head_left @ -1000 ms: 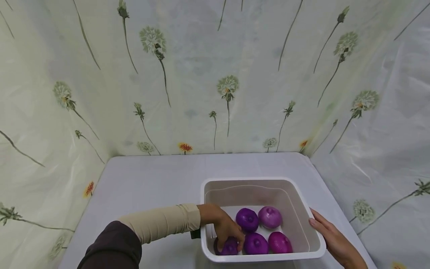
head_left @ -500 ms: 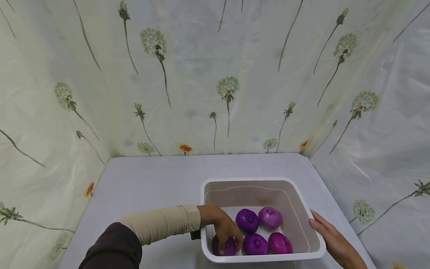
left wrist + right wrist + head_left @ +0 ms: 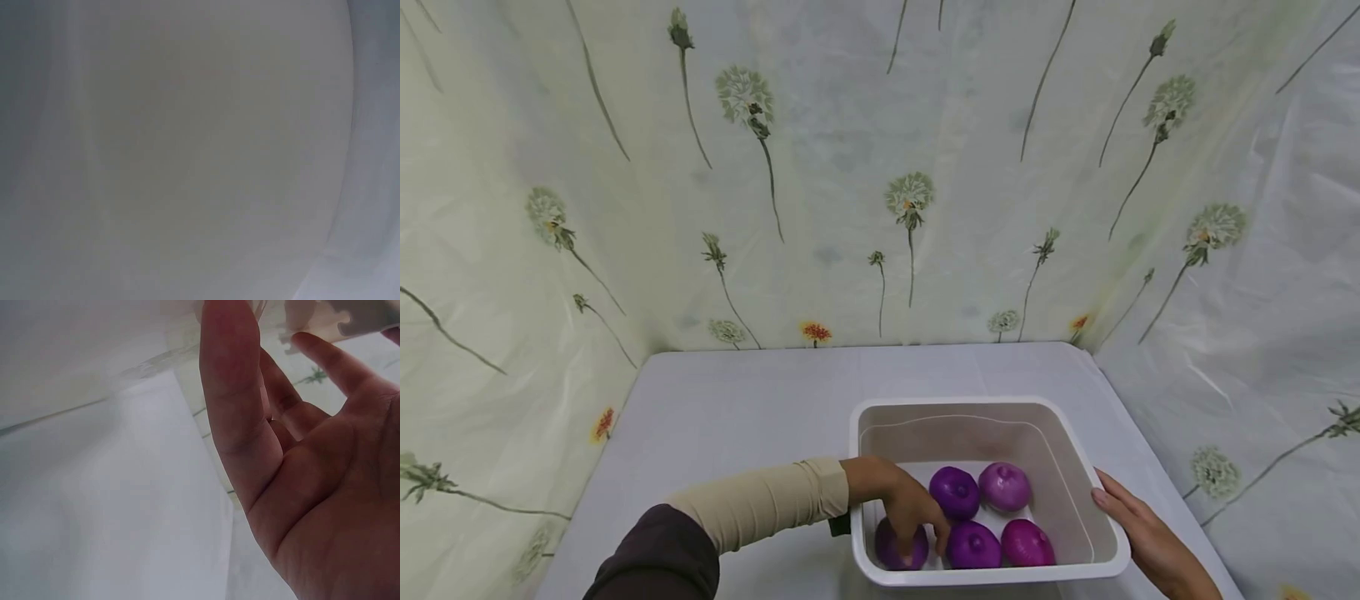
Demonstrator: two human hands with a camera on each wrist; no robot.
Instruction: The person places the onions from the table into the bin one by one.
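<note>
Honestly, left hand (image 3: 904, 507) fingers curl round the wet onion (image 3: 897, 546) in the tub (image 3: 1078, 467); slippery, could squirt out. Right hand (image 3: 1146, 537) rests flat, fingers relaxed.

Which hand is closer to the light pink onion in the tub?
Left. The left hand is inside the tub, a little way left of the light pink onion. The right hand rests outside against the tub's right wall.

The left arm (image 3: 760, 500) wears a beige fitted sleeve under a dark brown outer sleeve (image 3: 658, 558).
</note>
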